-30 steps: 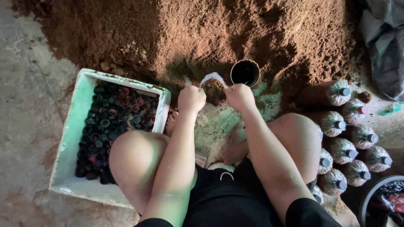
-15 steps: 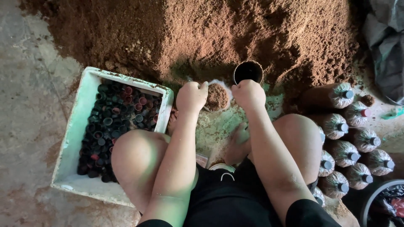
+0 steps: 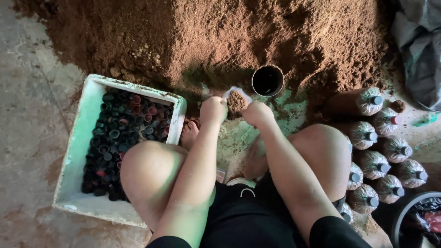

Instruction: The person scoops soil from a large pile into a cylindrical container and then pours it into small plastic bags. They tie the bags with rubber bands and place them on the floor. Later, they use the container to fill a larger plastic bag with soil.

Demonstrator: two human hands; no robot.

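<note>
Both hands close on the mouth of one small clear plastic bag part-filled with brown sawdust-like substrate (image 3: pixel 237 101); the left hand (image 3: pixel 213 110) pinches the rim on its side with the fingers curled in, and the right hand (image 3: pixel 256 113) grips the opposite rim the same way, so the opening is held spread between them; the bag sits on the stained floor just in front of the person's knees, at the foot of the big heap of loose brown substrate (image 3: pixel 220 41). Its mouth faces up toward the camera; its long axis looks to run roughly upright, though the hands hide most of the body, so I cannot tell the exact tilt. Just beyond the right hand a dark round tube-like scoop with an open black mouth (image 3: pixel 268 81) stands in the edge of the heap, apart from both hands.

Judging by how things lie, the work is well under way but far from finished: a cluster of filled, necked and capped bags (image 3: pixel 383 151) lies on its side by the person's right leg, necks pointing away to the right; the bag in hand shows substrate inside yet no neck ring or cap; the white foam box of dark bottle caps and rings (image 3: pixel 80 151) by the left knee remains well stocked.
</note>
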